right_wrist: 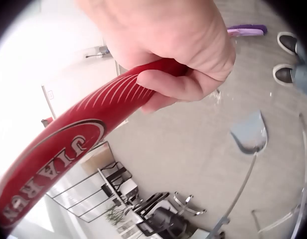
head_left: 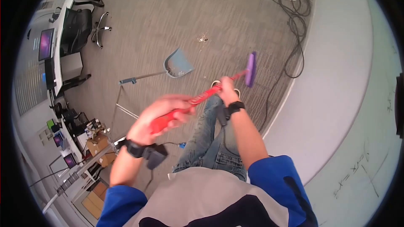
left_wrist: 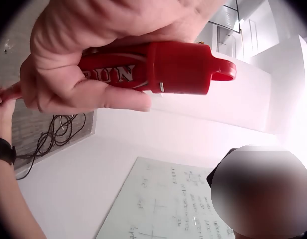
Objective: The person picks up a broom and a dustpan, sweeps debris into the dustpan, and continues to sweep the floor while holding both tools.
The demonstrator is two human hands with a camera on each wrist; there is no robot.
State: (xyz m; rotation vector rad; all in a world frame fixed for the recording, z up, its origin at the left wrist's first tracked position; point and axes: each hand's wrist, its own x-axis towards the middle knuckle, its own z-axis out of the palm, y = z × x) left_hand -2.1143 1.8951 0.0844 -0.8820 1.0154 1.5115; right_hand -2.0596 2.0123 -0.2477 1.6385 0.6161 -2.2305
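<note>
A broom with a red handle and a purple head slants across the space in front of me. My left hand grips the upper end of the handle, close to the red end cap with its hanging loop. Farther down, my right hand curls its fingers round the handle, as the right wrist view also shows. The broom head is low over the carpet, right of my feet. A grey-blue long-handled dustpan lies on the floor to the left, with some debris inside.
A small pile of light debris lies on the carpet beyond the dustpan. Black cable coils along the right wall beside a whiteboard. Desks, a black office chair and cardboard boxes line the left.
</note>
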